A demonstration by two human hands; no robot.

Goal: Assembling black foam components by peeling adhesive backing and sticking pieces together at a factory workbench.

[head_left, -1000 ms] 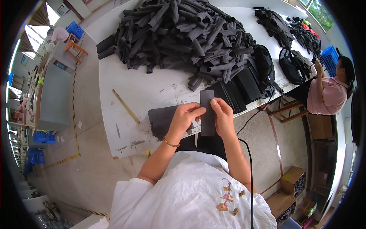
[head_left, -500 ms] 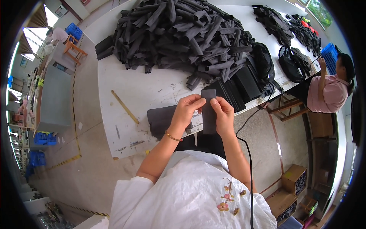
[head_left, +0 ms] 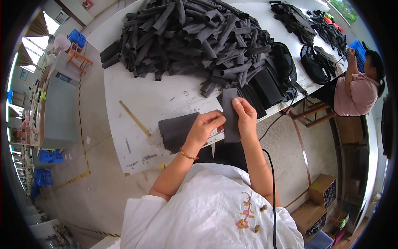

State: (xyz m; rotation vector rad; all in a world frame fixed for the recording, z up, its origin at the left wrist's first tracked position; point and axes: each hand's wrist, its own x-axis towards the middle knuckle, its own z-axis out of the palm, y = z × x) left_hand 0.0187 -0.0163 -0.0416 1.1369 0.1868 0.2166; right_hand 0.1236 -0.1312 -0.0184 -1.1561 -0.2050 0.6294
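A flat dark grey fabric strip (head_left: 231, 124) stands lengthwise in front of me, over the table's near edge. My right hand (head_left: 246, 118) is closed on its right side, thumb across the front. At the strip's left edge is my left hand (head_left: 204, 129), its fingers curled and thumb and forefinger pinched together; whether they grip anything is hidden. Left of that hand lies a stack of similar grey strips (head_left: 176, 130), partly behind my wrist. A big heap of loose, curling dark strips (head_left: 195, 41) covers the table's far part.
A yellowish ruler-like stick (head_left: 135, 118) lies on the white table (head_left: 137, 93). Flat black stacks (head_left: 268, 88) and a black mesh bag (head_left: 284, 62) sit at the right. A black cable (head_left: 271, 174) hangs beside my right arm. A co-worker (head_left: 358, 91) sits farther right.
My left thumb has come off the strip's front, and the left fingers have curled at its edge. My right hand has moved slightly up with the strip.
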